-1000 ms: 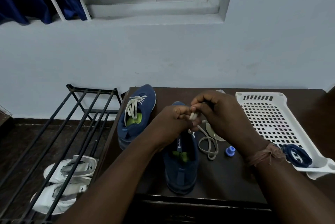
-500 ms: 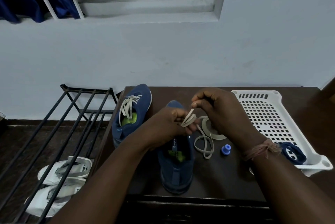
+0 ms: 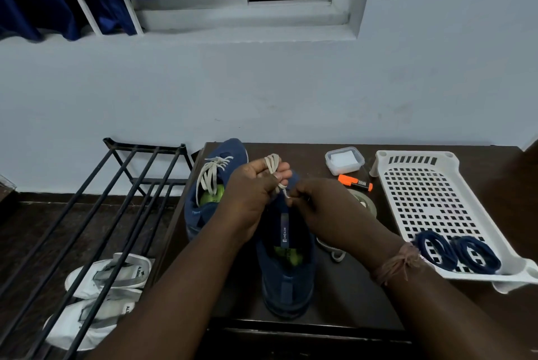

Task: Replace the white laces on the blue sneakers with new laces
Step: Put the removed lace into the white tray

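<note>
White lace [image 3: 273,162]: gathered in loops, gripped in the left hand [image 3: 256,185] with fingers curled round it; a strand runs down to the right hand [image 3: 317,208], which pinches its end just beside the left fingers. Both hands sit over the toe end of the near blue sneaker [image 3: 286,272], lace-free, heel toward the person, green insole showing, on the dark bench [image 3: 349,295].

Second blue sneaker [image 3: 215,185]: just left of the left hand and partly behind it, white laces still threaded.

Right of the right hand: a roll of tape [image 3: 365,202], partly hidden by that hand. Beyond it, an orange marker [image 3: 355,182] and a small clear lidded box [image 3: 344,160] near the wall.

Further right: white perforated tray [image 3: 431,199] lying on the bench; two coiled dark blue laces [image 3: 457,252] rest in its near end, just past the right wrist, which wears a brown thread band [image 3: 398,263].

Left of the left arm, off the bench: black metal rack [image 3: 96,205], with white sandals [image 3: 99,295] on the floor under it.
</note>
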A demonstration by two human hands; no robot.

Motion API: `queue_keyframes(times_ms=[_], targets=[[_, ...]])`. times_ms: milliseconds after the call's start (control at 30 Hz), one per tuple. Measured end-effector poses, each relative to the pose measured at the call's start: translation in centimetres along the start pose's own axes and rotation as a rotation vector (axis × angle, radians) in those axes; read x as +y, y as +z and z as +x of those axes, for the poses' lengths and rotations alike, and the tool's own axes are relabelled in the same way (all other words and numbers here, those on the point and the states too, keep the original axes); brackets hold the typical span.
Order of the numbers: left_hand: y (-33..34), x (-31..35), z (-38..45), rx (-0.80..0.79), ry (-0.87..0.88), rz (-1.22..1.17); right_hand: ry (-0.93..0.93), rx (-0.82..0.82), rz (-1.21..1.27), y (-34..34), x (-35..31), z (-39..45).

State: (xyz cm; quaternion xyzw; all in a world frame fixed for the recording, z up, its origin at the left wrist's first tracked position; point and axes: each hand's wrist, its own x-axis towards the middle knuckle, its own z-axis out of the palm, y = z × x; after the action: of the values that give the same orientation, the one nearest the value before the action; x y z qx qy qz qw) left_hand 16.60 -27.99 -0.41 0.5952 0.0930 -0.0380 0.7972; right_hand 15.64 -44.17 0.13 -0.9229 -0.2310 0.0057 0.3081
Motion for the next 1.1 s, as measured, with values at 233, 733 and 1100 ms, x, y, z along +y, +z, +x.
queue_keyframes(times_ms=[233, 733, 1100], targets=[[0.6, 0.0, -0.3, 0.040, 0.114, 0.426, -0.083, -0.181, 0.079, -1.2, -1.4, -0.5], [-1.0, 1.4, 0.6, 0.173, -0.346, -0.461, -0.009, -0.341, 0.145, -3.9, -2.5, -1.6], [0.1, 1.0, -0.5, -0.020, -0.133, -0.138, 0.085, 0.199, 0.153, -0.9, -0.7, -0.3]])
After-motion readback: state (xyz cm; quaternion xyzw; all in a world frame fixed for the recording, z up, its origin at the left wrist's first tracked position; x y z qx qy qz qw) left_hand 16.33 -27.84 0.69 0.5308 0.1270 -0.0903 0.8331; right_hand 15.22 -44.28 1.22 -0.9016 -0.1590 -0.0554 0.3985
